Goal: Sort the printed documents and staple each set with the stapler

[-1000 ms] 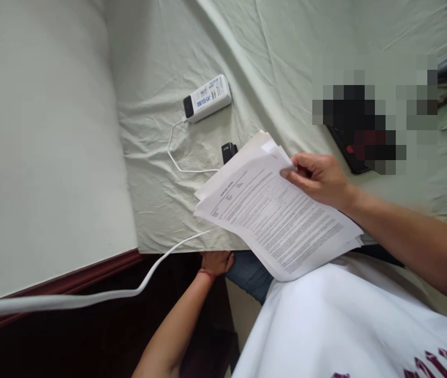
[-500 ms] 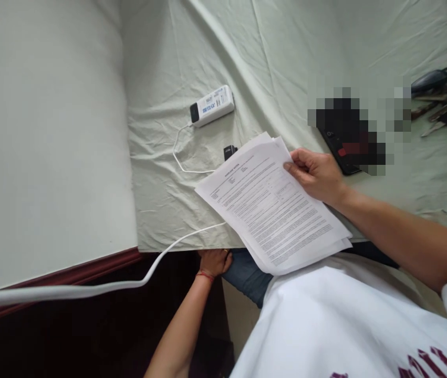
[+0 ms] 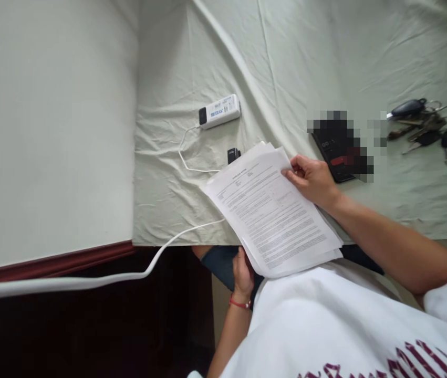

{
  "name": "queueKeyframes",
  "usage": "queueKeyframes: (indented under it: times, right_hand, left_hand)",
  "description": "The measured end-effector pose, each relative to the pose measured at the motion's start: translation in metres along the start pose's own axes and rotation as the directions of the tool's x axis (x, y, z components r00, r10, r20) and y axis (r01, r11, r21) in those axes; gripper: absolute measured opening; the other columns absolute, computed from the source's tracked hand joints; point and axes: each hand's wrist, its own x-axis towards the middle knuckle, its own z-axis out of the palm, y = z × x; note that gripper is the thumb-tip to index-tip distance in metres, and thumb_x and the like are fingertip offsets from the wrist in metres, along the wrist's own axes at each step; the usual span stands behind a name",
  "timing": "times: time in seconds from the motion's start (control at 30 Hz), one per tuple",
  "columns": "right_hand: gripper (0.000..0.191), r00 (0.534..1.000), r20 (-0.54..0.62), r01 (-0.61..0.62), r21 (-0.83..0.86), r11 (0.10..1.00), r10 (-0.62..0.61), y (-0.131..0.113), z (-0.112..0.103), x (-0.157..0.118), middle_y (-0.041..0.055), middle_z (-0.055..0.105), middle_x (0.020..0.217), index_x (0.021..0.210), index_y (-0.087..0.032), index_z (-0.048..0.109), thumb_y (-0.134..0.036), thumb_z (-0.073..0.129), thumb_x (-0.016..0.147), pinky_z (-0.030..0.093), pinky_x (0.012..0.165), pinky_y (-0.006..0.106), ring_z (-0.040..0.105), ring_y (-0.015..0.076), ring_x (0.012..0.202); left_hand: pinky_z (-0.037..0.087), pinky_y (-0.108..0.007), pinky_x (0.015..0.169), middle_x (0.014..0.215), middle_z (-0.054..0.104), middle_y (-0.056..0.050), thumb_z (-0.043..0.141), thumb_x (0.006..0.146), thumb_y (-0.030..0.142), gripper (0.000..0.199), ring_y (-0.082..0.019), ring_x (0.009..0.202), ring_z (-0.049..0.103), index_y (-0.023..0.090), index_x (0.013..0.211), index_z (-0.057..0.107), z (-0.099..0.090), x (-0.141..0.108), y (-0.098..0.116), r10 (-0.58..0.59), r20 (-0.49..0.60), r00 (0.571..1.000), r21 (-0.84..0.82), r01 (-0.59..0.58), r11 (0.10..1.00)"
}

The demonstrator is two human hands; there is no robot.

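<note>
A stack of printed paper sheets (image 3: 278, 215) is tilted over the front edge of the cloth-covered table, its lower end against my white shirt. My right hand (image 3: 313, 178) pinches the stack's upper right edge, thumb on top and fingers curled beneath. My left hand (image 3: 243, 273), with a red bracelet on the wrist, is at the lower left edge of the sheets, above my lap. Its fingers partly disappear behind the paper, so their grip cannot be made out. Just beyond the top edge of the stack sits a small black object (image 3: 233, 155), partly covered.
A white power bank (image 3: 220, 111) with a thin white cable (image 3: 179, 149) lies on the pale green cloth (image 3: 160, 205). A thicker white cable (image 3: 121, 278) crosses the front left. A black phone (image 3: 335, 152), partly pixelated, and a bunch of keys (image 3: 424, 123) lie right. A white wall (image 3: 50, 131) stands left.
My left hand has left the table's front edge and moved right to the lower left edge of the sheets. My right hand keeps its pinch on the stack. The view has shifted slightly.
</note>
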Motion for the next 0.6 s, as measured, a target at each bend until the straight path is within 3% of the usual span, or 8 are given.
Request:
queueKeyframes:
  times: [0.07, 0.13, 0.27, 0.47, 0.6]
  right_hand:
    - [0.022, 1.0, 0.001, -0.009, 0.008, 1.0, 0.009, 0.001, -0.001, 0.0, -0.0015, 0.055, 0.062, 0.075, -0.022, 0.059, -0.039, 0.067, 0.086, 0.035, 0.06, 0.03, 0.048, 0.0138, 0.06]
    - [0.022, 1.0, -0.007, -0.016, 0.022, 1.0, 0.016, 0.003, -0.002, 0.001, -0.0007, 0.059, 0.064, 0.075, -0.021, 0.061, -0.04, 0.067, 0.086, 0.036, 0.06, 0.03, 0.049, 0.0143, 0.06]
    - [0.024, 0.999, -0.023, -0.022, 0.06, 0.998, 0.023, 0.008, -0.001, 0.003, -0.0001, 0.06, 0.065, 0.075, -0.021, 0.062, -0.042, 0.068, 0.085, 0.037, 0.061, 0.03, 0.051, 0.015, 0.062]
    - [0.025, 1.0, 0.005, -0.006, 0.089, 0.996, 0.006, 0.012, 0.0, 0.003, 0.0005, 0.06, 0.068, 0.077, -0.02, 0.062, -0.043, 0.066, 0.086, 0.037, 0.063, 0.031, 0.051, 0.0153, 0.065]
    - [0.026, 0.996, 0.077, 0.029, 0.087, 0.996, -0.036, 0.007, 0.0, 0.0, -0.0023, 0.05, 0.064, 0.075, -0.02, 0.059, -0.042, 0.066, 0.088, 0.033, 0.062, 0.03, 0.043, 0.0131, 0.063]
  left_hand:
    - [0.055, -0.044, 0.099, 0.104, 0.08, -0.012, 0.065, 0.085, 0.073, 0.061, -0.03, 0.108, 0.074, 0.016, 0.103, 0.079, 0.008, -0.011, 0.008, -0.042, 0.071, 0.997, -0.162, 0.053, 0.985]
    - [0.058, -0.042, 0.093, 0.095, 0.08, -0.011, 0.067, 0.082, 0.078, 0.063, -0.029, 0.098, 0.076, 0.017, 0.094, 0.078, 0.01, -0.014, 0.019, -0.04, 0.105, 0.994, -0.218, 0.062, 0.974]
    - [0.06, -0.037, 0.083, 0.085, 0.079, -0.009, 0.077, 0.08, 0.07, 0.056, -0.025, 0.085, 0.076, 0.015, 0.089, 0.078, 0.01, -0.014, 0.036, 0.009, 0.109, 0.994, -0.134, 0.006, 0.991]
    - [0.059, -0.038, 0.091, 0.096, 0.08, -0.01, 0.077, 0.084, 0.063, 0.051, -0.027, 0.101, 0.076, 0.015, 0.098, 0.079, 0.018, -0.023, 0.042, 0.057, 0.08, 0.995, -0.121, -0.047, 0.992]
    - [0.058, -0.033, 0.09, 0.1, 0.081, -0.008, 0.076, 0.084, 0.065, 0.051, -0.023, 0.1, 0.075, 0.016, 0.099, 0.079, 0.023, -0.022, 0.045, 0.111, -0.015, 0.994, -0.116, -0.112, 0.987]
